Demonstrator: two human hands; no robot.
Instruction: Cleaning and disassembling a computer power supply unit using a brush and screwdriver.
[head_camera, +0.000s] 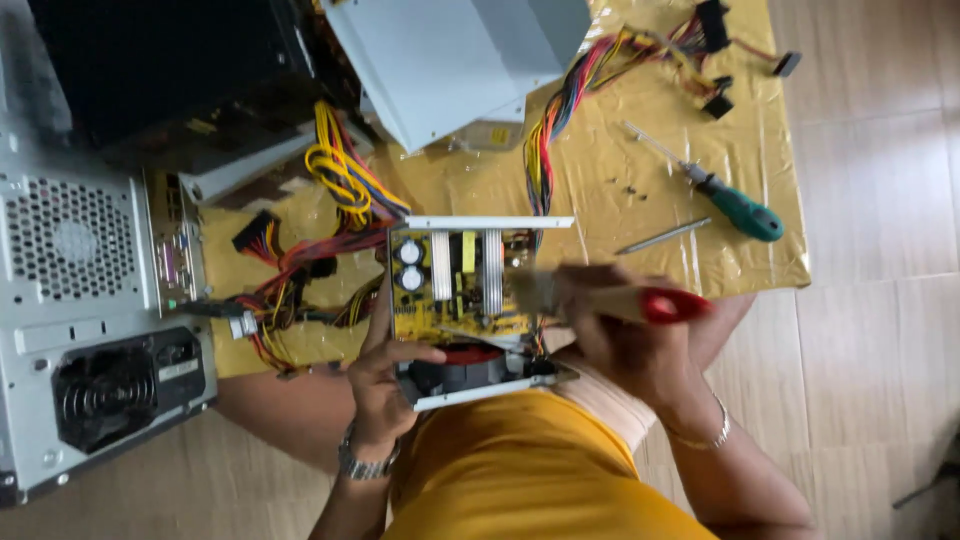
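Note:
My left hand (385, 375) grips the near left side of an opened power supply unit (470, 290), a metal tray with a yellow circuit board, capacitors and a black and red fan at its near end. My right hand (620, 335) holds a paintbrush (610, 300) with a pale wooden handle and a red tip; its blurred bristles rest over the right part of the board. A bundle of coloured wires (560, 100) runs from the unit toward the far side.
A grey computer case (85, 300) lies at the left with loose cable bundles (340, 180) beside it. A grey metal cover (460, 60) lies at the top. A green-handled screwdriver (735, 205) and a metal bit (665, 236) rest on the yellow sheet (640, 150).

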